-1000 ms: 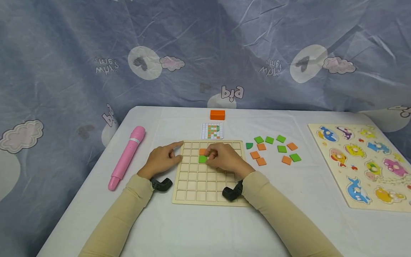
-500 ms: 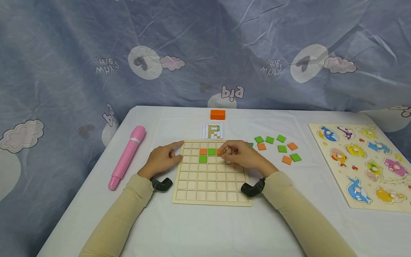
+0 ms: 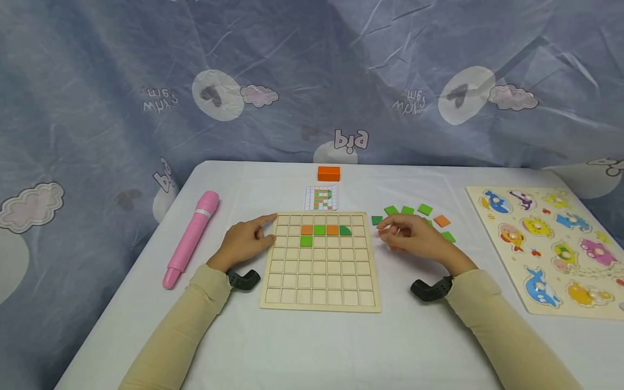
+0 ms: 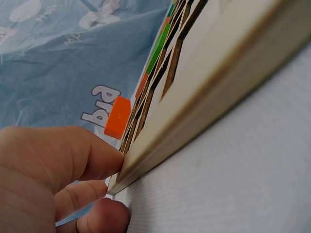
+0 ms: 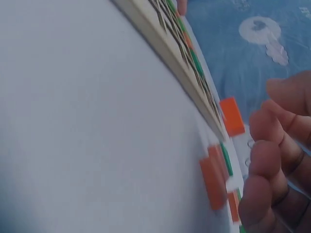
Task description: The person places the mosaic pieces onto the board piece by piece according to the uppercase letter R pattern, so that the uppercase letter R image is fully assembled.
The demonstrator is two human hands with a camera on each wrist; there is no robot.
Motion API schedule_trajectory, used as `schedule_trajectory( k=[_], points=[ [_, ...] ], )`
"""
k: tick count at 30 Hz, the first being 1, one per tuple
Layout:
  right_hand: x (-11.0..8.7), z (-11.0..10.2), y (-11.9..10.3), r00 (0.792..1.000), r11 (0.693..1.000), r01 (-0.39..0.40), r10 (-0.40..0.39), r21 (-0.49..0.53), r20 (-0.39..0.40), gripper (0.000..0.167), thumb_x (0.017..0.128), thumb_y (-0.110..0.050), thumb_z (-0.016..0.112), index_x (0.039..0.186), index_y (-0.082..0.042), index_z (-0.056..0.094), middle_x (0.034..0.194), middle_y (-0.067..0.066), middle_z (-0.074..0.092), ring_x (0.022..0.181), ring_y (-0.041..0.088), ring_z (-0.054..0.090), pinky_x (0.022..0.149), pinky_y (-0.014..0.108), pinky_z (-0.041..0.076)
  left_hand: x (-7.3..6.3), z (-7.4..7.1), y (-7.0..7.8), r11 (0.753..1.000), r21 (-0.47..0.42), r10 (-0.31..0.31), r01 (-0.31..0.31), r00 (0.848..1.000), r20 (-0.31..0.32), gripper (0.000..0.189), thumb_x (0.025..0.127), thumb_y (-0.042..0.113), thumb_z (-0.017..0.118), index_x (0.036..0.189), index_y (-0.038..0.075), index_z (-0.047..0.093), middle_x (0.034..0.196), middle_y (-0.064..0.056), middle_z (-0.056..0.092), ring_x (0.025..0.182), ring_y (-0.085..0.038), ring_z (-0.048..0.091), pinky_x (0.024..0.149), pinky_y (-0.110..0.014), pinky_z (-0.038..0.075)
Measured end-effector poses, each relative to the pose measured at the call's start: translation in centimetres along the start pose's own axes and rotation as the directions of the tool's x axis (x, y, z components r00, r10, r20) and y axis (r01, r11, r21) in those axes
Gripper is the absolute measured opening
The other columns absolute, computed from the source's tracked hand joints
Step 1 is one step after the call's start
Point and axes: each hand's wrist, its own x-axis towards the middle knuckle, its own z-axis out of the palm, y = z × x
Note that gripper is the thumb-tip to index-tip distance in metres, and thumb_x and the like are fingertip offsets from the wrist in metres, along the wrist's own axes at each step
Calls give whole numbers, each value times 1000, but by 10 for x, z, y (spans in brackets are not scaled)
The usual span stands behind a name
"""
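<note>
Two flat square orange tiles (image 5: 213,187) lie just below the right hand (image 3: 414,236), whose loosely curled fingers hold nothing visible.

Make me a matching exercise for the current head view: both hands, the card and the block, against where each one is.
Things
1. Left hand
2. Card
3. Right hand
4. Block

Places
A. By the loose tiles
B. On the card's far side
C. Touching the left edge of the board
D. Between block and board

Pairs: 1-C, 2-D, 3-A, 4-B
</note>
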Motion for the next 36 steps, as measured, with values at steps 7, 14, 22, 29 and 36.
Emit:
schedule_trajectory(
  k=[7, 14, 22, 29, 36],
  points=[
    [-19, -17, 11, 999, 999, -36, 35, -30, -24, 28, 101, -2, 72, 127, 7, 69, 93, 10, 71, 71, 16, 65, 63, 27, 54, -1, -1, 1, 1000, 1, -1, 1, 1000, 2, 59, 98, 26, 72, 154, 11, 62, 73, 4, 59, 63, -14, 51, 61, -33, 37],
    [-23, -20, 18, 996, 997, -82, 81, -18, -45, 27, 100, -3, 74, 125, 6, 70, 92, 11, 66, 64, 18, 60, 61, 29, 53, -1, 0, 1, 1000, 0, -4, 4, 1000, 2, 59, 98, 26, 72, 155, 11, 62, 73, 4, 59, 63, -13, 51, 61, -33, 37],
    [-24, -20, 24, 999, 999, -45, 45, 22, -25, 24, 100, 1, 71, 122, 9, 69, 90, 10, 67, 64, 16, 59, 60, 28, 53, -1, 0, 1, 1000, 7, -4, 4, 1000, -3, 59, 98, 27, 72, 154, 11, 62, 73, 4, 59, 64, -13, 51, 62, -33, 38],
    [-25, -22, 32, 1000, 1000, -16, 16, 13, 5, 29, 94, 6, 75, 122, 11, 69, 89, 5, 67, 67, 11, 56, 63, 24, 49, -1, 0, 1, 1000, 7, -3, 3, 1000, -2, 59, 98, 27, 72, 154, 12, 62, 73, 4, 59, 64, -14, 51, 62, -33, 38],
    [-25, -19, 32, 999, 997, -33, 33, -76, -3, 31, 91, 3, 81, 120, 10, 73, 86, 4, 65, 69, 9, 54, 65, 23, 47, -1, 0, 1, 1000, 11, -1, 1, 1000, 2, 59, 98, 28, 72, 154, 11, 62, 73, 4, 59, 64, -13, 51, 61, -33, 38]
  ],
)
